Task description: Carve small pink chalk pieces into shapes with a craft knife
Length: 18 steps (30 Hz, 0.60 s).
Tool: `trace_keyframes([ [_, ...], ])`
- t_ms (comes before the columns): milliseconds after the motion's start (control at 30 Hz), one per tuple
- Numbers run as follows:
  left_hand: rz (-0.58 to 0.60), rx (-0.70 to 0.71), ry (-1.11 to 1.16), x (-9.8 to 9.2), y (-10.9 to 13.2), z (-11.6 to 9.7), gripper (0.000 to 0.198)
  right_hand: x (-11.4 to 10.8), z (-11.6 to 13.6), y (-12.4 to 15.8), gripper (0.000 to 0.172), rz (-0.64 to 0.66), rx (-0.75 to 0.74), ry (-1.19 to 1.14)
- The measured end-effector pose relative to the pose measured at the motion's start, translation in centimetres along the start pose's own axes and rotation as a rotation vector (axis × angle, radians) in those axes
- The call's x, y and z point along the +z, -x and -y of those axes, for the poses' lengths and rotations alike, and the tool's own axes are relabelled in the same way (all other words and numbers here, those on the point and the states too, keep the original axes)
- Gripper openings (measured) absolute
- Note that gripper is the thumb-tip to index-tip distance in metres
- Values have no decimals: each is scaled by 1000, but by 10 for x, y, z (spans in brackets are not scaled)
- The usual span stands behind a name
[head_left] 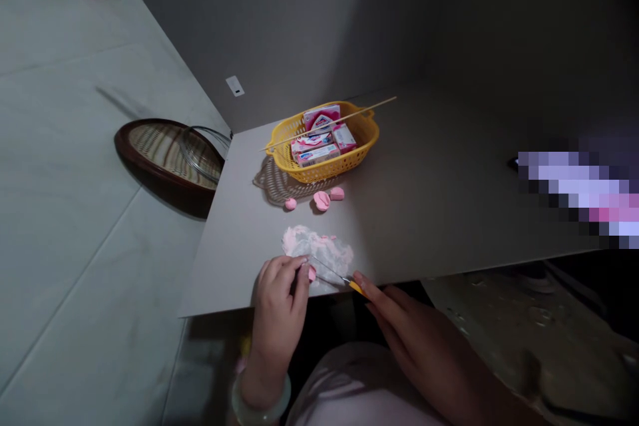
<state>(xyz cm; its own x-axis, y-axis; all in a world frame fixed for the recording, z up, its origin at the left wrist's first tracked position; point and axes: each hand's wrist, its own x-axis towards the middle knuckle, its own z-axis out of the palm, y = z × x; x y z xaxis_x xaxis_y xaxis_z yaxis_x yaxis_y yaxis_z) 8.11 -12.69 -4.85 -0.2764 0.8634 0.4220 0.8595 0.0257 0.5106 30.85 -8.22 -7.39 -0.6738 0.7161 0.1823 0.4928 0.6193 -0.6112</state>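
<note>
My left hand [277, 299] pinches a small pink clay piece [312, 273] at the board's front edge. My right hand [419, 339] is shut on a yellow-handled metal needle tool [333, 271], whose thin shaft reaches toward that piece. Just beyond both hands lies a smear of pink and white clay [317, 249]. Several pink clay lumps [322, 200] sit farther back. Behind them stands a yellow plastic basket [349, 160] holding pink-and-white boxes [314, 150], with a wooden skewer [329, 123] across it.
The grey board [409, 213] ends in a front edge close to my hands and meets a grey wall [279, 26] at the back. A round woven tray with a dark rim [132, 146] and a wire coil [200, 153] lie left of the board. A pixelated patch covers the right side.
</note>
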Motion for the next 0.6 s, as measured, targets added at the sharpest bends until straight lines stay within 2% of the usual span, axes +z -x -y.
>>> trace_keyframes([
  [133, -5, -66, -25, 0, 1, 1, 25, 0, -1, 1, 51, -8, 4, -24],
  [333, 26, -13, -30, -4, 8, 3, 29, -1, -1, 8, 53, 20, 35, -77],
  [600, 59, -11, -2, -8, 6, 1, 13, 2, 7, 10, 59, 149, 82, -8],
])
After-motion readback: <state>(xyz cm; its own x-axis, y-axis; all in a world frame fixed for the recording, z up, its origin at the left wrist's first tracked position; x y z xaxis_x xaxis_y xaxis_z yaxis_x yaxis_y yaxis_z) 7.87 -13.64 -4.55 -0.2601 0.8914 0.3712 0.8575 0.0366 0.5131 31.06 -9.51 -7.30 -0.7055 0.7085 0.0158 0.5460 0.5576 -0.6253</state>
